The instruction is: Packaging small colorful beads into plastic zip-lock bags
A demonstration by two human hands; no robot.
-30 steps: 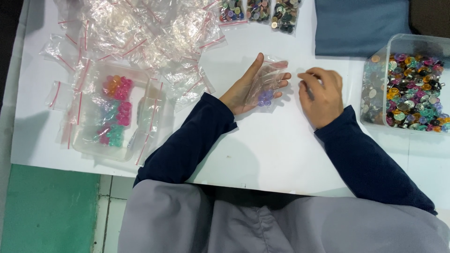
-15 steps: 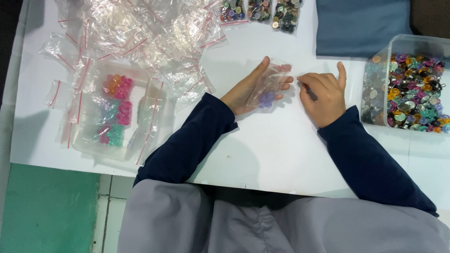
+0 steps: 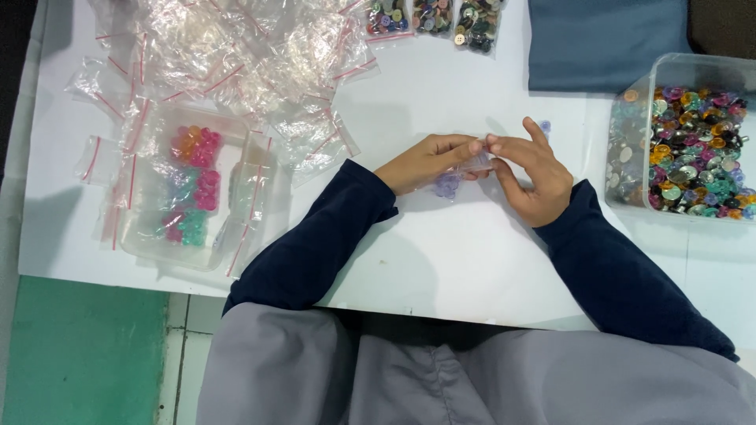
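Observation:
Both my hands meet over the middle of the white table (image 3: 441, 260). My left hand (image 3: 425, 161) and my right hand (image 3: 531, 169) pinch the top edge of a small clear zip bag (image 3: 461, 175) between thumbs and forefingers. Purple buttons sit in the bottom of the bag, which hangs just above the tabletop. A single pale purple button (image 3: 545, 125) lies on the table just behind my right hand.
A clear tub (image 3: 622, 149) full of mixed coloured buttons stands at the right. A heap of empty zip bags (image 3: 228, 55) fills the back left, with a clear tray (image 3: 142, 236) of filled bags in front. Three filled bags (image 3: 429, 16) and a blue cloth (image 3: 606, 39) lie at the back.
My left hand, which lay flat and open under the bag, has closed onto the bag's top edge. My right hand has joined it there, and the bag now hangs between them.

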